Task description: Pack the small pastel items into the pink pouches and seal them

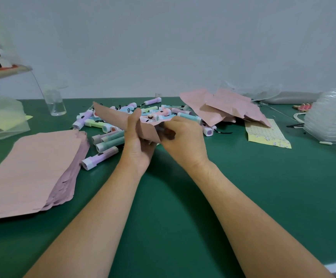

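Table (173,207) is green. At its far-left edge: clear plastic bag (0,117) w/ smth yellow-green inside. Just right of it, toward the back edge, a clear bottle (54,103) stands upright.

Near the left edge, closer to you: stack of flat pink pouches (32,169), lying flat, edges fanned a bit.

Right of the stack, mid-table: loose pile of pastel items (111,127), short tubes in lilac, green, blue, pink w/ white ends. One lilac item (100,160) lies nearest you, just beside the stack's right edge.

Your left hand (138,145) is over the pile's front, thumb up, fingers wrapped round a pink pouch (113,117). It's held off the table, tilted, far corner pointing back-left.

Your right hand (185,141) is against that pouch's open end, fingers curled in. Can't tell if they pinch the rim or an item inside; there's a dark shape there, unclear.

Further right, toward the back edge: heap of pink pouches (223,109), puffed, overlapping. Its right end sits partly on a yellow patterned sheet (267,135).

Right edge: stack of clear trays (329,117).
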Motion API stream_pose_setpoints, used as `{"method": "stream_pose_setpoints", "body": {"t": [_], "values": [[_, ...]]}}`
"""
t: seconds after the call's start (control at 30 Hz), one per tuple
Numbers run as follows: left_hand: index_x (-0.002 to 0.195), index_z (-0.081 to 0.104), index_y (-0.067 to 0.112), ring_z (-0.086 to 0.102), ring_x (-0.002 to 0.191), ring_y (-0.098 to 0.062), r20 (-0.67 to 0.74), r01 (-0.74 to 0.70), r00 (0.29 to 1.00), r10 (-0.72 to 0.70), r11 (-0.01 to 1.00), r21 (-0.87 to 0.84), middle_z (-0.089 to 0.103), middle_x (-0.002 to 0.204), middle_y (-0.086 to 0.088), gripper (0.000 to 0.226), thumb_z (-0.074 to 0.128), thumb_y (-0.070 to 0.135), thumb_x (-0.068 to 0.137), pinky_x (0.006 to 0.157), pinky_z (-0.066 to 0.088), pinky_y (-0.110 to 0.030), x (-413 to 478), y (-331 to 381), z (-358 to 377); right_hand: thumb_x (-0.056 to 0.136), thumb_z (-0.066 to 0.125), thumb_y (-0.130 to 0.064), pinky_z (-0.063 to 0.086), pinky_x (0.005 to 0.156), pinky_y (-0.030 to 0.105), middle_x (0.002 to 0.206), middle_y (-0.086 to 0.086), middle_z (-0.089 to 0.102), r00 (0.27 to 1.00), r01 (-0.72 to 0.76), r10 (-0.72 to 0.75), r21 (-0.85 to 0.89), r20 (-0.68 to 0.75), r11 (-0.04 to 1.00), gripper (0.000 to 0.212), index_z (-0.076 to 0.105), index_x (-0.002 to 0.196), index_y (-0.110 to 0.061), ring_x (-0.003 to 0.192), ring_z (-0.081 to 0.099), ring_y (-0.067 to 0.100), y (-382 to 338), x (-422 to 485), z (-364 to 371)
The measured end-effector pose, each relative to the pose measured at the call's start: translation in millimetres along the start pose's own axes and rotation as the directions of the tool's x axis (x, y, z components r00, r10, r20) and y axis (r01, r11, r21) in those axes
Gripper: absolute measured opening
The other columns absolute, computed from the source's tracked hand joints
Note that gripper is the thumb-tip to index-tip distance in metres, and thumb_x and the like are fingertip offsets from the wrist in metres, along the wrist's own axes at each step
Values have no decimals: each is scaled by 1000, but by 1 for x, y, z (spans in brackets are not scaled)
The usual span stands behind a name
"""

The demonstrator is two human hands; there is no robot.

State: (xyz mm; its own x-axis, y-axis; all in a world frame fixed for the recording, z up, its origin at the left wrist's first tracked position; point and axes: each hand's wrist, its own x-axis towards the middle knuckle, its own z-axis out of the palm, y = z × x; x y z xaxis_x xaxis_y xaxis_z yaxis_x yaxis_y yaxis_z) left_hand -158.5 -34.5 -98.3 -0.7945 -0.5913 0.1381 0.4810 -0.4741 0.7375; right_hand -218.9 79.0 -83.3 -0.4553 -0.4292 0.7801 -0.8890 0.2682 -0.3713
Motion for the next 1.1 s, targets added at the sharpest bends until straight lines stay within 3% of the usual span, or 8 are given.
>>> {"method": "stream_pose_setpoints", "body": {"t": [0.1,0.27,0.4,0.6,0.73,0.83,0.93,1.1], "values": [[149,53,5,66,127,-32,13,-5,1000,5,1000,-2,68,136,-18,99,81,60,72,100,57,-43,-1,-1,2,80,67,8,49,60,37,69,1,62,988,136,-144,127,54,983,11,69,73,-1,64,52,21,1,-2,0],[124,77,40,66,128,-15,48,0,999,2,999,-36,72,135,-1,40,62,63,95,102,56,-31,-8,-1,5,87,50,13,40,66,26,76,-2,62,954,36,-118,283,276,959,23,68,82,1,71,50,11,-4,-3,4],[154,49,39,65,131,-22,-124,-10,992,-2,996,-93,55,156,-5,104,76,80,63,106,56,-42,-9,-6,13,92,39,10,47,90,33,109,6,63,856,-103,-51,266,514,958,28,61,106,0,98,54,21,-8,-5,10],[122,70,43,76,111,-23,-151,4,988,-29,987,-159,81,105,3,83,79,79,48,110,49,-45,-5,-8,11,94,35,10,31,120,46,139,15,52,772,-141,-34,224,635,964,53,45,144,-4,131,44,31,-15,-7,14],[105,80,46,78,103,-22,-126,-3,992,-23,979,-204,82,102,7,63,79,75,50,87,60,-35,-5,-11,14,95,35,9,26,123,37,143,13,50,777,-172,-5,219,630,961,59,41,150,-9,134,40,26,-13,-5,14],[95,83,45,76,110,-25,-109,-4,994,-21,975,-224,82,99,5,49,73,79,60,102,55,-50,-1,-12,6,100,35,4,25,100,16,130,10,54,760,-193,9,213,650,958,45,48,142,-6,112,39,22,-11,-7,11],[91,84,31,75,106,-31,-96,15,995,-36,976,-216,80,93,-2,55,72,79,68,109,50,-54,1,-12,0,100,39,0,43,89,32,107,0,58,809,-184,35,196,587,963,30,60,121,-5,95,48,22,-10,-7,11],[91,86,29,78,101,-21,-130,-11,991,-16,979,-203,81,103,3,49,74,74,74,114,47,-51,-2,-7,0,102,40,-2,44,108,45,137,11,59,782,-168,28,166,623,972,38,56,136,-6,124,53,30,-14,-6,12]]}}
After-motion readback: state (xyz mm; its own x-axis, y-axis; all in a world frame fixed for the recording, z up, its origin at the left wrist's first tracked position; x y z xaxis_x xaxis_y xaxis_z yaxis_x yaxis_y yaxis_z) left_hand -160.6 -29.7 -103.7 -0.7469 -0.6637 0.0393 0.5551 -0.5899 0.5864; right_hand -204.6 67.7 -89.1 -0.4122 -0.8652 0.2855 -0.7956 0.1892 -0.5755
